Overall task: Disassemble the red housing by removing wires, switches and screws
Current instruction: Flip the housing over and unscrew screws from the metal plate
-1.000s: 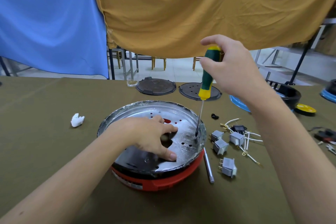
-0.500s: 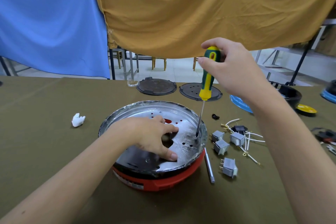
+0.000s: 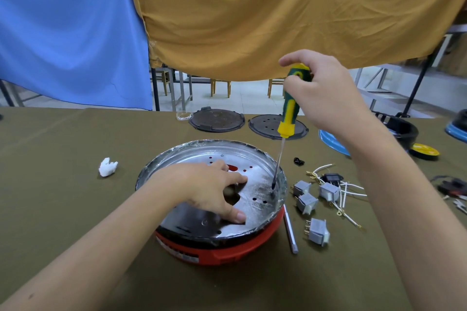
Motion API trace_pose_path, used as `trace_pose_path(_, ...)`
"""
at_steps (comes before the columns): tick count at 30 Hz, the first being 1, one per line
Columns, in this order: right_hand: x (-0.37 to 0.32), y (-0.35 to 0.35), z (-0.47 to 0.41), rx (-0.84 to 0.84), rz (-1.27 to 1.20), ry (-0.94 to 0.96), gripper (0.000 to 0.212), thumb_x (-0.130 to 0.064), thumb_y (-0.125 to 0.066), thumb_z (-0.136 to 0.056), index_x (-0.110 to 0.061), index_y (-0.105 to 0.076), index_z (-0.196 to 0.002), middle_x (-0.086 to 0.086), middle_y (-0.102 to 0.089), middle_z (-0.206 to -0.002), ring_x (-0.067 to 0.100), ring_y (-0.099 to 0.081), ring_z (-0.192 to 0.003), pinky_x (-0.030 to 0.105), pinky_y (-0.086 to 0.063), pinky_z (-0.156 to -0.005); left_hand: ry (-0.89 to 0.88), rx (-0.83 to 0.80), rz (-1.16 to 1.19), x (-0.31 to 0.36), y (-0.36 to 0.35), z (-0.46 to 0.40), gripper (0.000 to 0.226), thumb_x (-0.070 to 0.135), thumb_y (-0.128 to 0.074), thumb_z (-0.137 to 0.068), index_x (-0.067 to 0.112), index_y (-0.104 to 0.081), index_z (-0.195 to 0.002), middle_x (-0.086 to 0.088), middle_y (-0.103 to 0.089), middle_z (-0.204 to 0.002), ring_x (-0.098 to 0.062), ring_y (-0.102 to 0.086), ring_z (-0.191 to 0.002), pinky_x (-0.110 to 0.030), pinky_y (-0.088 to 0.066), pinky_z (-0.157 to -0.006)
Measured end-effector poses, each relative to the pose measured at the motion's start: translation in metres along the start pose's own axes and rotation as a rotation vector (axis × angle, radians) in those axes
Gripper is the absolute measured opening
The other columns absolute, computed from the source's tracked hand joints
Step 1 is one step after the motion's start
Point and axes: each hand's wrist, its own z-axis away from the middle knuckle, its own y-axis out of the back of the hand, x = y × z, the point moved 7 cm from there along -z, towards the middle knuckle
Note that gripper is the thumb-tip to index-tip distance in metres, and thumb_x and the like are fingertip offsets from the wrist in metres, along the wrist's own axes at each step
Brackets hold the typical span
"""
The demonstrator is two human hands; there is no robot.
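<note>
The red housing [image 3: 227,251] sits in the middle of the table, with a round silver metal plate [image 3: 255,159] on top of it. My left hand [image 3: 209,189] rests on the plate with fingers spread, pressing it down around a central hole. My right hand [image 3: 326,93] grips the green and yellow screwdriver [image 3: 289,113] by its handle top. The screwdriver stands nearly upright, its tip set at the plate's right inner edge [image 3: 273,188]. Several grey switches [image 3: 307,203] and loose white wires [image 3: 350,192] lie to the right of the housing.
A metal rod [image 3: 290,231] lies right beside the housing. Two dark round lids [image 3: 216,120] lie at the back. A white crumpled piece [image 3: 107,167] lies to the left. Blue, black and yellow parts [image 3: 401,131] crowd the far right. Olive cloth [image 3: 63,184] covers the table.
My right hand has shifted slightly on the screwdriver handle while the tip stays at the same spot on the plate. My left hand has not moved.
</note>
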Motion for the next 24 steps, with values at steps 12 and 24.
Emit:
trace_pose_path(12,-0.008,-0.004,0.003,-0.003,0.008,0.052,0.019,-0.029,-0.060,-0.092,-0.031,-0.066,-0.111,-0.002,-0.052,-0.092,0.007,-0.045,-0.076,0.022,-0.034,-0.066,0.000,-0.003,-0.004,0.000,0.000,-0.001,0.090,0.073,-0.057,-0.079,0.049,-0.010,-0.152,0.011,-0.008,-0.160,-0.026,-0.025,-0.144,-0.046,-0.031,-0.114)
trace_pose_path(24,-0.011,-0.009,0.006,-0.023,-0.014,0.069,0.019,-0.036,-0.067,-0.090,-0.033,-0.064,-0.108,-0.003,-0.049,-0.092,0.009,-0.048,-0.079,0.019,-0.038,-0.068,-0.005,0.000,-0.009,0.001,0.001,0.001,0.089,0.073,-0.057,-0.080,0.048,-0.012,-0.152,0.008,-0.013,-0.158,-0.026,-0.028,-0.143,-0.046,-0.032,-0.113)
